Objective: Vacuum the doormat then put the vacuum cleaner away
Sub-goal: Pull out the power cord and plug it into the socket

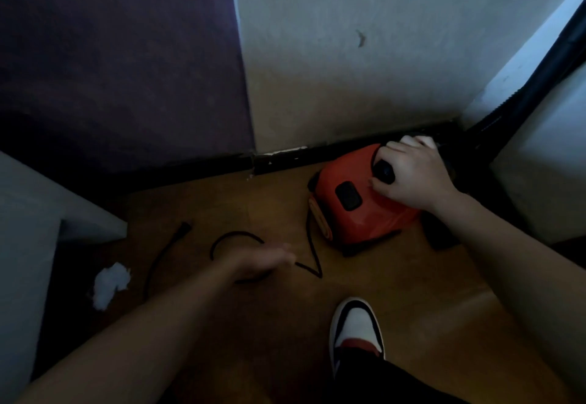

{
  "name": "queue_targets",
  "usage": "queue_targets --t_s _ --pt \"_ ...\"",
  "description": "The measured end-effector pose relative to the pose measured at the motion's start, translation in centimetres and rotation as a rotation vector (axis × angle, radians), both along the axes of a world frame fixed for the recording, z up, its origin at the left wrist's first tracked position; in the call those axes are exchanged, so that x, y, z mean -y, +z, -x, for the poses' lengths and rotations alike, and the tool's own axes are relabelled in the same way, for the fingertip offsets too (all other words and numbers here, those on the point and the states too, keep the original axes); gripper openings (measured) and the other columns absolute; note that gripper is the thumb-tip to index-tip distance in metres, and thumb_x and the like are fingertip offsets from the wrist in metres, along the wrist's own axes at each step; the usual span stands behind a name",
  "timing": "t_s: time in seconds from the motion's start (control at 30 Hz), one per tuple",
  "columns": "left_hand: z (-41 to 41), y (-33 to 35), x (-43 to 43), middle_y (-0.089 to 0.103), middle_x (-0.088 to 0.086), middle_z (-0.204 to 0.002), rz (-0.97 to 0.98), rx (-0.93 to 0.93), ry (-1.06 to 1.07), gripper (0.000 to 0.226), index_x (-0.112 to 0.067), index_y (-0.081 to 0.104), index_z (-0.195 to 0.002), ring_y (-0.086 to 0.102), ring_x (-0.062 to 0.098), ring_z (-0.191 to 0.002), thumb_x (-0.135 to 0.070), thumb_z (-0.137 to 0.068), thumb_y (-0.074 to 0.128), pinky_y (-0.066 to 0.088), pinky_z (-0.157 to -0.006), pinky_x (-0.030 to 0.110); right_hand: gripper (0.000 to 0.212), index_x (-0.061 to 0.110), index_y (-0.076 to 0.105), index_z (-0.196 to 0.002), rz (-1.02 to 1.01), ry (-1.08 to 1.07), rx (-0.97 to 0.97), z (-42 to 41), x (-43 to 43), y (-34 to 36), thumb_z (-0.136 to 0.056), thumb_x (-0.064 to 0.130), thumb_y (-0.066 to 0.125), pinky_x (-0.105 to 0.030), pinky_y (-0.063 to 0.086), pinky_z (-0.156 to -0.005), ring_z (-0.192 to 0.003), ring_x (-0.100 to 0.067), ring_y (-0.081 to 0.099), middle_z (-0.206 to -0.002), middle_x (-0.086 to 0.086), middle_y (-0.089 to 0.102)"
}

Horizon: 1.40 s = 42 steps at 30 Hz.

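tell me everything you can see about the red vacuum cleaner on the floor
The vacuum cleaner is a small canister type with a glossy orange-red plastic shell, a black rectangular button on top and a black handle. It sits on the wooden floor in the corner, close to the dark baseboard. The right hand grips its handle. A black power cord trails from its left end across the floor, and a black hose rises from its far side up along the wall.

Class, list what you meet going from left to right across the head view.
White wad → plug → left hand → vacuum → hose.
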<state>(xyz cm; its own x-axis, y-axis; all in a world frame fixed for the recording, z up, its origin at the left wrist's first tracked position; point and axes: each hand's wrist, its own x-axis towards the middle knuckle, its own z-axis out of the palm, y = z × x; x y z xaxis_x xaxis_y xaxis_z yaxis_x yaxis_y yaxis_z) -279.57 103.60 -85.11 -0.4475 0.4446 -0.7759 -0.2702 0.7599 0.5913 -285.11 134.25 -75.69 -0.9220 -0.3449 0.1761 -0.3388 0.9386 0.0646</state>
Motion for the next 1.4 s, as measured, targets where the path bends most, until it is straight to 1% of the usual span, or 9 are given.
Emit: queue_targets --t_s 0.07,0.13,0.23,0.33,0.47,0.67,0.87,1.0,1.4 --pt "0.4 -1.1 -2.0 0.064 0.000 -0.103 -0.074 -0.082 0.237 0.016 -0.021 0.065 -0.091 0.060 0.017 -0.101 -0.027 -0.092 0.051 0.048 -0.097 0.033 0.044 0.019 0.064 -0.088 0.009 0.011 -0.019 0.1 -0.2 -0.3 -0.076 0.059 0.049 -0.043 0.034 -0.092 -0.088 -0.028 0.057 -0.081 0.003 0.058" --pt "1.4 -1.0 -4.0 0.056 0.001 -0.087 -0.114 -0.050 0.428 0.025 -0.021 0.053 -0.076 0.052 0.014 -0.079 -0.008 -0.093 0.040 0.045 -0.073 0.029 0.045 0.020 0.064 -0.087 0.021 0.017 -0.031 0.2 -0.3 -0.4 -0.076 0.060 0.048 -0.042 0.033 -0.092 -0.087 -0.027 0.057 -0.081 0.004 0.059" --pt "2.9 -2.4 -5.9 0.059 0.005 -0.098 -0.260 0.092 0.758 0.030 -0.022 0.053 -0.080 0.053 0.020 -0.089 -0.002 -0.086 0.032 0.047 -0.083 0.034 0.043 0.021 0.063 -0.087 0.035 0.028 -0.031 0.3 -0.4 -0.5 -0.075 0.060 0.049 -0.041 0.032 -0.093 -0.087 -0.026 0.057 -0.080 0.005 0.059" --pt "3.8 -3.5 -7.0 0.057 0.008 -0.092 -0.444 0.091 0.943 0.031 -0.013 0.055 -0.097 0.054 0.022 -0.081 0.001 -0.075 0.038 0.045 -0.067 0.030 0.043 0.022 0.063 -0.086 0.038 0.032 -0.045 0.4 -0.6 -0.8 -0.075 0.061 0.049 -0.042 0.033 -0.093 -0.086 -0.025 0.056 -0.080 0.005 0.059" --pt "4.4 -5.5 -7.9 0.060 0.001 -0.100 -0.515 -0.091 0.855 0.053 -0.013 0.048 -0.122 0.059 0.018 -0.090 0.020 -0.082 0.038 0.051 -0.073 0.030 0.042 0.023 0.062 -0.085 0.035 0.041 -0.055 0.5 -0.7 -0.9 -0.076 0.062 0.049 -0.043 0.034 -0.092 -0.085 -0.024 0.055 -0.080 0.006 0.058" --pt "6.0 -7.4 -6.4 0.064 0.002 -0.123 -0.258 -0.470 0.509 0.028 -0.009 0.060 -0.123 0.059 0.016 -0.114 0.001 -0.099 0.048 0.046 -0.099 0.025 0.039 0.023 0.061 -0.083 0.051 0.042 -0.064 0.4 -0.7 -0.9 -0.076 0.061 0.052 -0.043 0.035 -0.090 -0.083 -0.024 0.054 -0.078 0.006 0.056" --pt "9.3 -5.5 -5.5 0.065 0.012 -0.103 -0.211 -0.716 0.386 0.016 -0.004 0.068 -0.100 0.059 0.018 -0.097 0.001 -0.095 0.054 0.039 -0.080 0.022 0.040 0.024 0.061 -0.082 0.037 0.029 -0.061 0.5 -0.5 -0.8 -0.074 0.063 0.051 -0.041 0.033 -0.089 -0.083 -0.024 0.055 -0.078 0.007 0.057" --pt "8.7 -1.3 -4.3 0.065 -0.005 -0.089 -0.416 -0.644 0.236 0.012 -0.012 0.067 -0.093 0.058 -0.010 -0.081 -0.003 -0.087 0.063 0.044 -0.077 0.011 0.042 0.024 0.061 -0.083 0.034 0.006 -0.047 0.4 -0.3 -0.6 -0.075 0.063 0.050 -0.042 0.034 -0.089 -0.084 -0.024 0.056 -0.079 0.005 0.059" --pt "-0.5 0.8 -3.2 0.065 -0.005 -0.079 -0.346 -0.256 0.308 0.011 -0.023 0.069 -0.081 0.059 -0.001 -0.073 -0.019 -0.091 0.071 0.047 -0.072 0.018 0.041 0.023 0.061 -0.082 0.029 -0.039 0.020 0.0 0.2 0.3 -0.074 0.061 0.050 -0.041 0.034 -0.094 -0.088 -0.025 0.057 -0.079 0.005 0.058"
